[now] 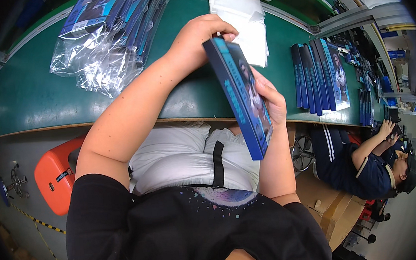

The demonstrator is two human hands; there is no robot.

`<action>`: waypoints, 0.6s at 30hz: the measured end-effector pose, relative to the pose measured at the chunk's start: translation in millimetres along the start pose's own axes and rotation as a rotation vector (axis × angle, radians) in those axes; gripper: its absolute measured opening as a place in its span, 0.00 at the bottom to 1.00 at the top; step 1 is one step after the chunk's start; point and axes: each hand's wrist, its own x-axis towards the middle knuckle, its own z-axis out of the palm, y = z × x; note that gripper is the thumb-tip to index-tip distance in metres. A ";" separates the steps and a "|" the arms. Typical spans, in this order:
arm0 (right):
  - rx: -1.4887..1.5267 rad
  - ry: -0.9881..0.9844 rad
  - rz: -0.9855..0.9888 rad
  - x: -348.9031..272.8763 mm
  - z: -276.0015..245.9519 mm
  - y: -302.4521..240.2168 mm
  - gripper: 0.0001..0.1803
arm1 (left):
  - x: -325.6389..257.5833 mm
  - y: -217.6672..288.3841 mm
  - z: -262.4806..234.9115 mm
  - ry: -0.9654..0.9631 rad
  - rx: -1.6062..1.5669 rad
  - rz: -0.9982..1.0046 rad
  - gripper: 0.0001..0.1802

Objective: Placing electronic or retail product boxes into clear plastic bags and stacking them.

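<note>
A slim blue and black printed box (241,95) is held up, tilted, in front of my body above the table's near edge. My right hand (270,97) grips its right side, the thumb on the printed face and the other fingers mostly hidden behind. At the box's top end, my left hand (204,33) is closed with its fingers curled over; the box hides part of the grip. Just beyond my left hand lies a stack of white translucent sheets or bags (246,32) on the green table (22,104).
Similar boxes in clear plastic bags (110,34) are piled at the far left. A row of unwrapped boxes (318,76) leans together at the right. An orange stool (56,175) stands at my left. Another person (370,170) works farther along the table, near a cardboard carton (336,213).
</note>
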 end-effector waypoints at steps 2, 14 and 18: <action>-0.021 0.048 -0.026 3.1 -2.5 -6.5 0.33 | 0.8 -3.9 -4.5 -0.015 -0.006 0.034 0.09; -0.190 0.205 -0.034 -24.5 -12.4 -13.5 0.29 | 0.2 9.7 -10.3 -0.103 -0.101 -0.311 0.10; -0.116 0.110 -0.006 -22.4 -7.1 -14.4 0.33 | -1.0 7.3 -8.0 -0.120 -0.065 -0.251 0.09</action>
